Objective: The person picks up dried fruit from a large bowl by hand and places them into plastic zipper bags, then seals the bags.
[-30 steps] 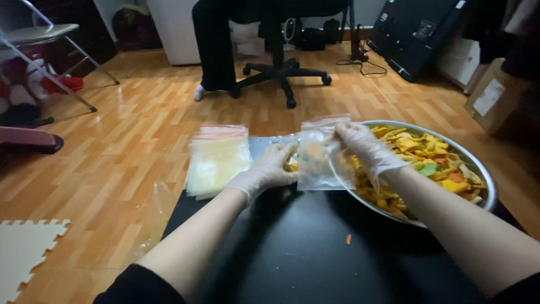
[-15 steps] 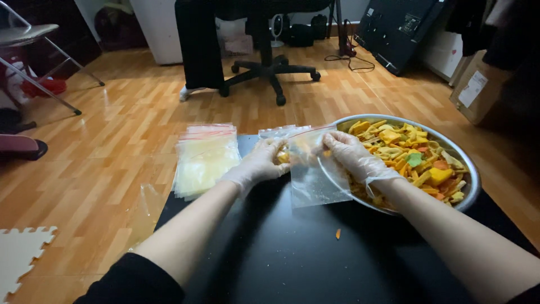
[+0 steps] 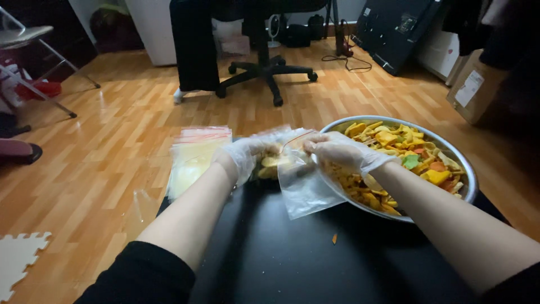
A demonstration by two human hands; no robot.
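Black table: one metal bowl, one stack of bags, two gloved hands, left hand and right hand, fingers clamped on one clear bag.

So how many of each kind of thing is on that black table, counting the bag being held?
Metal bowl of mixed chips: 1
Clear bag, held open at its top by the gloved left hand and right hand: 1
Stack of empty clear bags: 1
Loose chip crumb on the table: 1
Total: 4

Yellow-orange chips in silver bowl, clear red-striped bag, black table.
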